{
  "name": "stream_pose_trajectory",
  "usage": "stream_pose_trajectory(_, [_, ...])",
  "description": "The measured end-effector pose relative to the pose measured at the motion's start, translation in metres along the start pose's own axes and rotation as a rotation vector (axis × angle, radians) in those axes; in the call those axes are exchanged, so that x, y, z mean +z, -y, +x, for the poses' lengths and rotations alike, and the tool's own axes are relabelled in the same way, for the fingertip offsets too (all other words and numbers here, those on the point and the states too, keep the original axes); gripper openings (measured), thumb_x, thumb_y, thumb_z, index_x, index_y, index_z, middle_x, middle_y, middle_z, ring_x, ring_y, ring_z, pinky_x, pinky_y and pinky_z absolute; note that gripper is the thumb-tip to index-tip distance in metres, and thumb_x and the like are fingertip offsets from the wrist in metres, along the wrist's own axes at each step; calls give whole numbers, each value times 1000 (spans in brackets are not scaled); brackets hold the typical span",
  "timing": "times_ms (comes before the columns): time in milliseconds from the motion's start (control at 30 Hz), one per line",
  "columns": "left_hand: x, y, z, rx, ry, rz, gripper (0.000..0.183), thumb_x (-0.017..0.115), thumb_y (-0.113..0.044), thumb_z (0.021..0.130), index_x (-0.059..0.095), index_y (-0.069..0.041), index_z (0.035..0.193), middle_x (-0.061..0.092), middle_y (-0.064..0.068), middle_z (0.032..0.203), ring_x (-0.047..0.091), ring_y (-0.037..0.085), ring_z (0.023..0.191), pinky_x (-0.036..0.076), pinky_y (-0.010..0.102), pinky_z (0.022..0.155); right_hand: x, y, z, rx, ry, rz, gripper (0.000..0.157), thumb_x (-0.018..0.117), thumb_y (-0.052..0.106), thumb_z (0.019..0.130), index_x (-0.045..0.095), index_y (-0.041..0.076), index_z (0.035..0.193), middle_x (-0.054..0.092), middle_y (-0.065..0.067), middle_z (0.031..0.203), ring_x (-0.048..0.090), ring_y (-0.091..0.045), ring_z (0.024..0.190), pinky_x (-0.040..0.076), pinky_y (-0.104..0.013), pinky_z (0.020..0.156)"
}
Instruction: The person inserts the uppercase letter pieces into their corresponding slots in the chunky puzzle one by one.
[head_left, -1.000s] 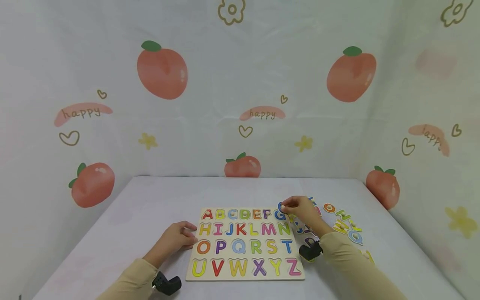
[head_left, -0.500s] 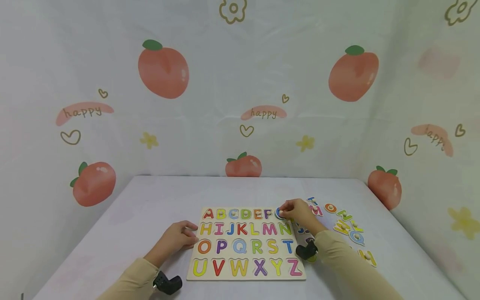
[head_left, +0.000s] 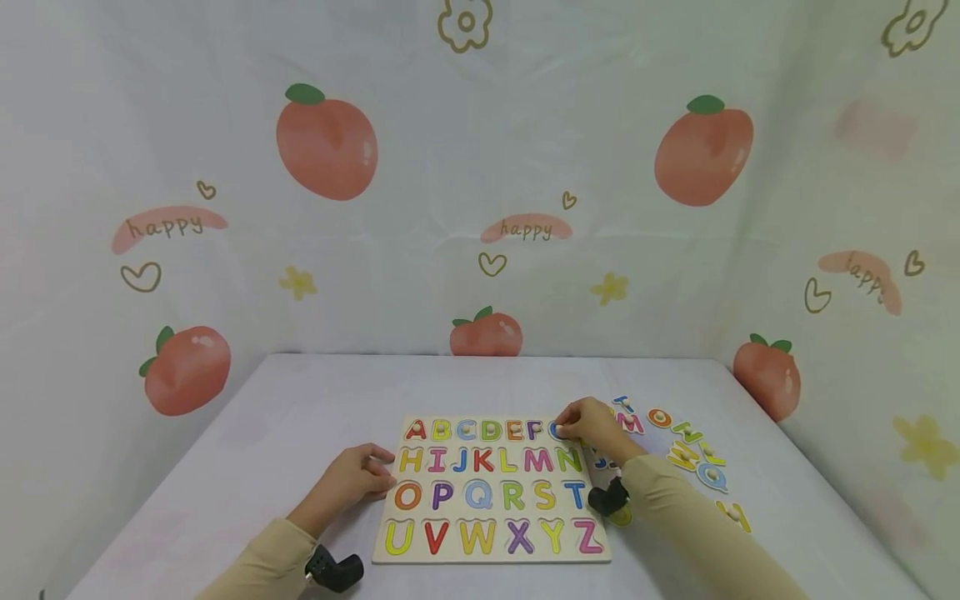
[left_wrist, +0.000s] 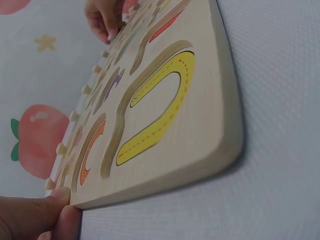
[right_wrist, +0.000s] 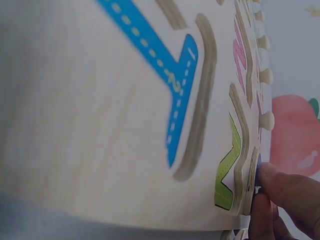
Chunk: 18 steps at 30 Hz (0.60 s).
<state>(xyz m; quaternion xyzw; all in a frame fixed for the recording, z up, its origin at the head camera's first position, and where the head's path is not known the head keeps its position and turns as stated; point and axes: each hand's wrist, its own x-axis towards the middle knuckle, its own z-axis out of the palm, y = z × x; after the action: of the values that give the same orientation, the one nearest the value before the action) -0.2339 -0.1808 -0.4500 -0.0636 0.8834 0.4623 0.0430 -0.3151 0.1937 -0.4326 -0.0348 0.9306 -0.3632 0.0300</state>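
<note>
head view: the right hand [head_left: 594, 427] pinches a blue letter piece [head_left: 554, 431] at the alphabet board [head_left: 456, 512]'s far right corner, right of the f; the left hand [head_left: 351, 472] grips the board's left edge. loose letters [head_left: 651, 417] lie right on the worktop [head_left: 315, 408].

left wrist view: thumb and finger hold the board's edge.

right wrist view: fingertips hold the blue piece beyond the green n [right_wrist: 227, 167]; i cannot tell if it is fully seated.
</note>
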Motion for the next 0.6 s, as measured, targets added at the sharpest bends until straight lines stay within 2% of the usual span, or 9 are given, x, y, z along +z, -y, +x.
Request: stream_pose_trajectory(600, [0,1,1,-7,6,-8,36,75,-3,79,62,1,113,61,7,82,58,15,69,54,25,63,-1,8,-1,1,20,-17,6,74,6,83,72,2,87,68,-5,78,60,-14,72,51,-27,67])
